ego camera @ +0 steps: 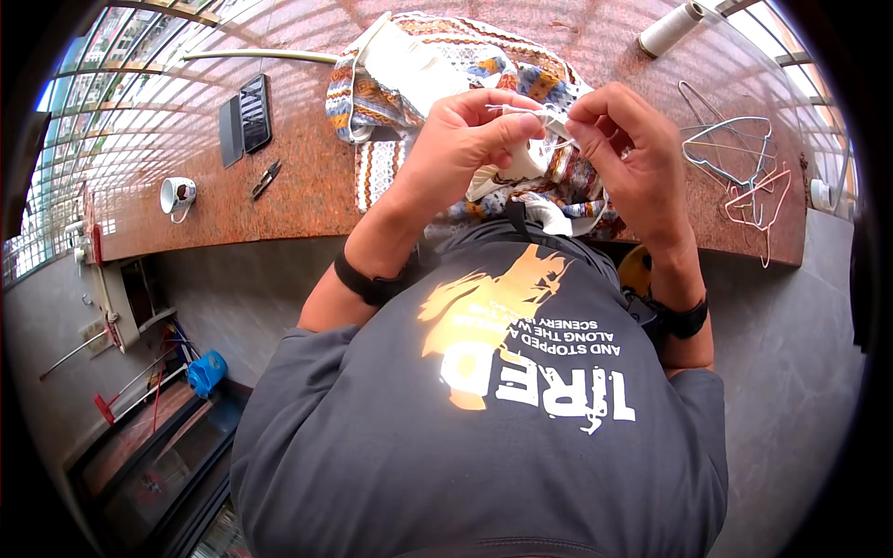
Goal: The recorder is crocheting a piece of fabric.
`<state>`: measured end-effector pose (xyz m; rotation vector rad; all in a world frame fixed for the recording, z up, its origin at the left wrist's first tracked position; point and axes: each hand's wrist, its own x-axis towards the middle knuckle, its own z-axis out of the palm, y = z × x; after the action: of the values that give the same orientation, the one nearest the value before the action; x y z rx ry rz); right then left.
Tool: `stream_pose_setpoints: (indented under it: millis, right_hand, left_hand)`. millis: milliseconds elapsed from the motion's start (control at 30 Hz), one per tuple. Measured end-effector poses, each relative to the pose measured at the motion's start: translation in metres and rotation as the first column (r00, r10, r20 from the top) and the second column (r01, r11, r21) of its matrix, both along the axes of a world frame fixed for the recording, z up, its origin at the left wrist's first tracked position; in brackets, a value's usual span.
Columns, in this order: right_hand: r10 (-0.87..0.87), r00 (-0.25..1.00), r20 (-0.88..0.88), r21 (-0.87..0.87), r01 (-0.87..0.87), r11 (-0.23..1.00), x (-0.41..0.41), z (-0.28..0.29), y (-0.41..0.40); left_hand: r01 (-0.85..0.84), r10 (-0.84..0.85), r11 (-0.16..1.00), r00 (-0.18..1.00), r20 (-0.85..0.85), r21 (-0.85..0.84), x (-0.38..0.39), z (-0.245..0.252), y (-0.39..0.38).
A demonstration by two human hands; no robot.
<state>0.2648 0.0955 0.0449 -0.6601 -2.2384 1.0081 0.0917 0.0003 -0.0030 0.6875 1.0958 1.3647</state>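
Both hands are raised close together over a patterned knitted garment (391,104) in white, brown, blue and orange. My left hand (474,129) pinches white yarn (513,109) between thumb and forefinger, and a short end sticks out to the left. Opposite it, my right hand (628,139) grips white yarn or a knitted edge (556,124) with thumb and fingertips. Strands cross in the gap between the hands; their exact path is too fine to tell. The garment lies bunched on the reddish stone counter (300,202) and hangs over its front edge, partly hidden by the hands.
A cone of white thread (671,29) stands at the far right. Several wire hangers (729,150) lie right, near a white round container (822,194). To the left are a mug (178,195), thread snips (265,179) and a phone in a folding case (255,115). A pale rod (265,54) lies behind.
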Motion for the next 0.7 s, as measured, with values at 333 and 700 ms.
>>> stream_pose_setpoints:
  millis: [333, 700]
  right_hand:
    - [-0.032, 0.998, 0.063, 0.133, 0.023, 0.991, -0.009, 0.002, -0.002]
    - [-0.046, 0.995, 0.088, 0.210, 0.027, 0.977, -0.007, 0.004, -0.002]
  left_hand:
    - [0.017, -0.020, 0.996, 0.999, -0.035, -0.083, -0.001, 0.006, 0.009]
    - [0.036, -0.040, 0.998, 0.994, -0.099, -0.044, 0.001, 0.006, 0.011]
